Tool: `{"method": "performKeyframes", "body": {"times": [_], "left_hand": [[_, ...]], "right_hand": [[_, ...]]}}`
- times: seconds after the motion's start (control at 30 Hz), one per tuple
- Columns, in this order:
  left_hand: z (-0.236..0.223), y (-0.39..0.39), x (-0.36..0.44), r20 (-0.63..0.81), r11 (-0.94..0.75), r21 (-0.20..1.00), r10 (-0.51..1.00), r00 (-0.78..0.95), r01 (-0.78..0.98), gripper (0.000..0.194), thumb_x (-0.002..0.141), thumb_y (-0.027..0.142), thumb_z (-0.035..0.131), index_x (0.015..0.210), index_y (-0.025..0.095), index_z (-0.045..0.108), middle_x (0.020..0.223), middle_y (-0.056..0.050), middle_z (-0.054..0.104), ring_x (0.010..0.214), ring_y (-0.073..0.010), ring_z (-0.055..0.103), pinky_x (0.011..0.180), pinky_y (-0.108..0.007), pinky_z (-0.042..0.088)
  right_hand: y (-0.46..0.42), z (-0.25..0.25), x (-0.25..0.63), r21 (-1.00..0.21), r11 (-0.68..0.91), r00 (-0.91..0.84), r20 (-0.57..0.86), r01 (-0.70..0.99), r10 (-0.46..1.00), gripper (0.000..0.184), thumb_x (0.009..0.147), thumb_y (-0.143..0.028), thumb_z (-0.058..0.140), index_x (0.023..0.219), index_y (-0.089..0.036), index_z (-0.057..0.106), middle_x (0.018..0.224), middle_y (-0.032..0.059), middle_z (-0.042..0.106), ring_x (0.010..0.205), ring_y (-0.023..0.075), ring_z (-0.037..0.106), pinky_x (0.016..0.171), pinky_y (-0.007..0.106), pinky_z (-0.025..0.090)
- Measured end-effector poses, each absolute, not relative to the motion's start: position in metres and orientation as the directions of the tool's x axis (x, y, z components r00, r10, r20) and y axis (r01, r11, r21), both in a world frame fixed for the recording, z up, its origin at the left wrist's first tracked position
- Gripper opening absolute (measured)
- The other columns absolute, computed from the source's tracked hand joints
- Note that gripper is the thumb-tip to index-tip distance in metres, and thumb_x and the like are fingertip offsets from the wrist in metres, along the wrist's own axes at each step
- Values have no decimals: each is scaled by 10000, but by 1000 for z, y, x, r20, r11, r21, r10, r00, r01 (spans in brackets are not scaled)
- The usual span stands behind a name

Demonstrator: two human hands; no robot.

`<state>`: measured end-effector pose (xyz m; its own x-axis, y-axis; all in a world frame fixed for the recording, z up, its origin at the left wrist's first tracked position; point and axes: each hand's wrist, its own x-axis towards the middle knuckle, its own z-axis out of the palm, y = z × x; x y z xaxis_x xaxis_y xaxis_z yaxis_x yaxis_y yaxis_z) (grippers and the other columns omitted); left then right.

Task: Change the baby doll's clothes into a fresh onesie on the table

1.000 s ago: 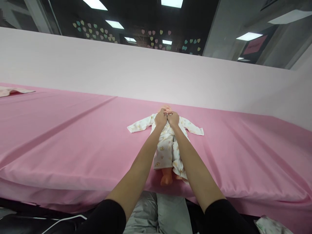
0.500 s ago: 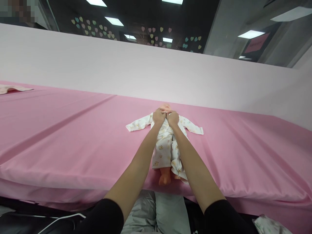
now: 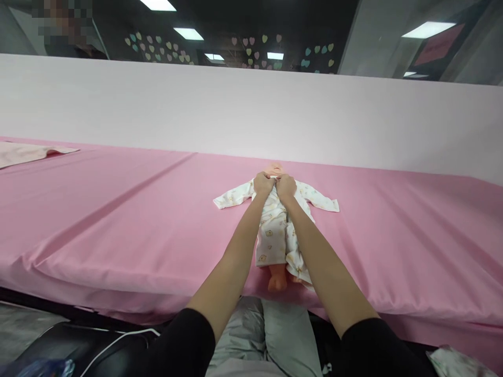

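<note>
A baby doll point(image 3: 277, 283) lies on its back on a pink sheet, head toward the wall and one bare foot toward me. It wears a white printed baby outfit point(image 3: 271, 241), its sleeves spread out to both sides. My left hand point(image 3: 263, 184) and my right hand point(image 3: 286, 186) meet at the neckline just below the doll's chin. Both are closed, fingers pinching the cloth of the outfit. My forearms cover part of the outfit's front, and the fingertips are mostly hidden behind the knuckles.
The pink-covered surface point(image 3: 137, 225) runs up to a white wall panel point(image 3: 236, 110) with dark glass above. A pale cloth point(image 3: 27, 153) lies at far left. Below the front edge are a black seat point(image 3: 94, 340), a white cable point(image 3: 113, 340) and a printed bundle point(image 3: 458, 361).
The view has shifted slightly, so the doll appears a little further right and higher. My hands stay at the neckline, still gripping the outfit.
</note>
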<state>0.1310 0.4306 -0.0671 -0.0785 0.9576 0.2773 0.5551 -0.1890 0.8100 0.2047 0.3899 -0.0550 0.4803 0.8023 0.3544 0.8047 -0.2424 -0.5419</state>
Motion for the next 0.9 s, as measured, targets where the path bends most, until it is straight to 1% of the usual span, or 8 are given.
{"method": "performKeyframes", "body": {"times": [0.07, 0.23, 0.33, 0.43, 0.5, 0.57, 0.67, 0.9], "left_hand": [[-68, 431, 130, 282, -191, 795, 957, -72, 575, 117, 675, 268, 606, 778, 215, 603, 876, -30, 685, 845, -185, 626, 722, -263, 445], [-73, 434, 130, 292, -201, 772, 955, -56, 603, 100, 686, 261, 573, 776, 220, 593, 863, -27, 680, 848, -187, 623, 731, -267, 442], [-75, 437, 130, 293, -204, 771, 955, -51, 603, 107, 686, 254, 567, 786, 225, 591, 873, -33, 681, 850, -196, 622, 728, -275, 442], [-76, 438, 130, 288, -210, 782, 957, -43, 587, 103, 693, 255, 567, 791, 228, 582, 883, -30, 680, 859, -195, 621, 727, -276, 444], [-75, 437, 130, 294, -217, 782, 955, -39, 584, 97, 696, 242, 568, 791, 225, 575, 889, -27, 680, 864, -188, 622, 740, -271, 444], [-73, 435, 130, 293, -218, 779, 955, -34, 588, 88, 708, 242, 568, 794, 222, 568, 895, -27, 681, 870, -182, 624, 753, -266, 443], [-70, 434, 131, 266, -202, 780, 964, -21, 592, 92, 727, 251, 565, 815, 222, 566, 920, -29, 683, 897, -183, 623, 769, -268, 442], [-67, 444, 132, 221, -202, 797, 975, 37, 570, 175, 706, 236, 583, 881, 229, 581, 1003, -37, 675, 938, -199, 617, 793, -291, 442]], "right_hand": [[391, -54, 204, -510, -243, 457, 349, 825, 818, 243, 865, -231, 472, 990, -154, 666, 1005, 145, 648, 966, 248, 609, 805, 339, 454], [395, -48, 201, -351, -234, 354, 331, 907, 875, 241, 873, -150, 435, 1018, -114, 625, 1025, 175, 633, 968, 237, 609, 797, 310, 449], [397, -44, 200, -319, -195, 300, 325, 927, 897, 260, 862, -95, 418, 1032, -113, 614, 1025, 178, 633, 990, 247, 601, 807, 320, 441], [398, -45, 203, -296, -167, 264, 328, 941, 907, 259, 854, -125, 436, 1053, -133, 602, 1026, 167, 634, 988, 257, 598, 789, 328, 447], [400, -48, 208, -334, -170, 287, 341, 927, 895, 234, 851, -184, 452, 1024, -159, 608, 1017, 146, 637, 962, 248, 601, 774, 324, 453], [402, -52, 213, -420, -180, 339, 342, 890, 876, 202, 835, -239, 472, 964, -187, 619, 999, 112, 644, 942, 240, 601, 767, 323, 455], [406, -57, 219, -521, -180, 384, 315, 834, 868, 156, 791, -261, 511, 882, -213, 628, 977, 70, 655, 932, 239, 598, 766, 329, 455], [414, -59, 228, -523, -131, 354, 353, 842, 866, 178, 789, -231, 513, 898, -186, 647, 990, 87, 657, 959, 231, 594, 807, 315, 450]]}}
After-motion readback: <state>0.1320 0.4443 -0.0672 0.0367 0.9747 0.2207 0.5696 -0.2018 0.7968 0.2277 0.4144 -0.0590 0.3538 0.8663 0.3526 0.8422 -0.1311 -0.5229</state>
